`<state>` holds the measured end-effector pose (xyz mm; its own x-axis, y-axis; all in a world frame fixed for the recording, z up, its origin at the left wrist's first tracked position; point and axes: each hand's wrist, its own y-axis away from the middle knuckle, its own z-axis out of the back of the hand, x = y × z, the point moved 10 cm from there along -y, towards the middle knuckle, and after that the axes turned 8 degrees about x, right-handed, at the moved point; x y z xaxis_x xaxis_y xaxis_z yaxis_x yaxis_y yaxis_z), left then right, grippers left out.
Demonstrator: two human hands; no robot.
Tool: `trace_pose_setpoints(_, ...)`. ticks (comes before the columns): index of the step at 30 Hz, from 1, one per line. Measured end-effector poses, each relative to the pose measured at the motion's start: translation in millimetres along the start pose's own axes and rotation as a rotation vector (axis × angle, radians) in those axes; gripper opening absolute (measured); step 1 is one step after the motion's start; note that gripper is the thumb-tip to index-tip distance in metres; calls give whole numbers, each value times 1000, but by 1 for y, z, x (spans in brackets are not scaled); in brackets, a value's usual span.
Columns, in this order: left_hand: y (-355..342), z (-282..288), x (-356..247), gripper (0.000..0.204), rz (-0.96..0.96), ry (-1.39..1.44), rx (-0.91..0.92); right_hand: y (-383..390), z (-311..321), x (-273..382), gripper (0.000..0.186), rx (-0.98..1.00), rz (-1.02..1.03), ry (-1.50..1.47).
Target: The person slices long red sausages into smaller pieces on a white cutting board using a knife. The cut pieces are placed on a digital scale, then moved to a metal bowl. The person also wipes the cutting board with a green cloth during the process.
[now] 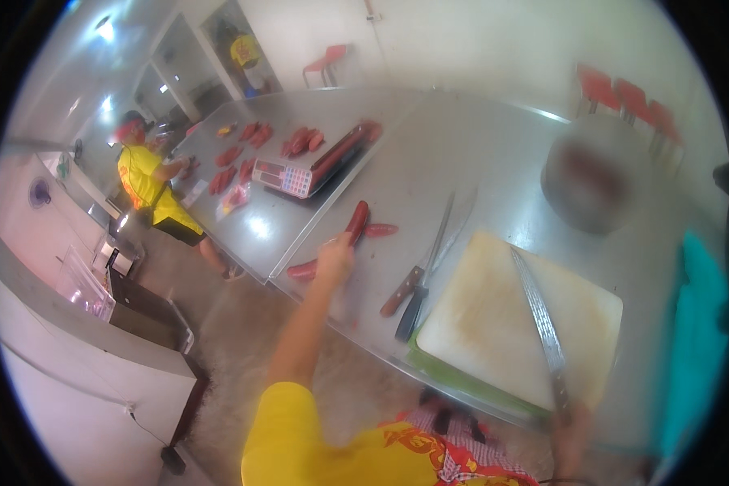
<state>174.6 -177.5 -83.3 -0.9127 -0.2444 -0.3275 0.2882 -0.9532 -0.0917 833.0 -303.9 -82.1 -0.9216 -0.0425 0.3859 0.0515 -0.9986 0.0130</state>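
My left hand [336,261] is closed around a long red sausage [357,220] at the table's near edge. Another red length [302,270] shows on the hand's other side; whether it is the same sausage I cannot tell. A short red sausage piece [381,230] lies just right of the hand. At the lower right, my right hand [572,437] grips the handle of a long knife [543,316], its blade resting flat across a white cutting board [478,296]. A green board [462,374] shows beneath the white one.
Left of the boards lie a brown-handled knife [402,292] and a black-handled rod-like tool [413,311]. A metal bowl [557,190] holds blurred red contents. Beyond stand a digital scale [287,177] and several sausage groups [300,142]. A co-worker in yellow [142,174] stands at the far left.
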Motion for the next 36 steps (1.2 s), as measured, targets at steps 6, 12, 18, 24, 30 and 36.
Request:
trace_pose_setpoints(6, -55, -41, -53, 45, -140, -214, 51, -16, -14, 19, 38, 124, 144, -80)
trace_pose_setpoints(12, -64, -33, -66, 34, -45, -21, 282, -30, -7, 39, 31, 20, 181, 61)
trace_pose_setpoints(18, -83, 2, -52, 28, -295, 117, 120, -43, -20, 26, 23, -37, 40, 229)
trace_pose_setpoints(24, -177, 108, 41, 32, -136, 167, -286, -42, -39, -16, 23, 193, -361, 209)
trace_pose_setpoints(30, -216, 167, 90, 32, -105, 68, -561, -34, -39, -26, 25, 170, -435, 196)
trace_pose_setpoints(36, -59, 66, 30, 52, -244, 69, 71, -27, -41, -39, 23, 135, -480, 243)
